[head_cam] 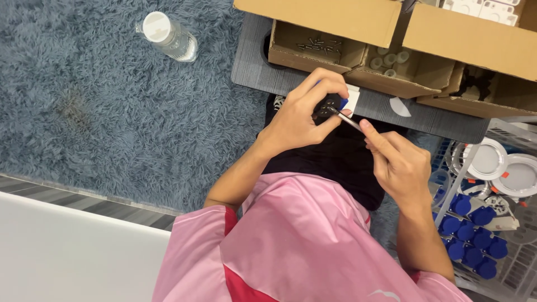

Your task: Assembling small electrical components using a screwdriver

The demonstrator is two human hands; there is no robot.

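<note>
While gripping part point(329, 104), screwdriver point(348, 119) touching

Clear plastic bottle point(169, 37) lying on shaggy grey-blue rug point(112, 106); cardboard boxes point(358, 33) above, blue caps point(470, 235) in wire basket point(517, 277) at right

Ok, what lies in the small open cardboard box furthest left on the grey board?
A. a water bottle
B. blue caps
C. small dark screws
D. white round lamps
C: the leftmost cardboard box holds a scatter of small dark screws; nothing else lies in it.
</note>
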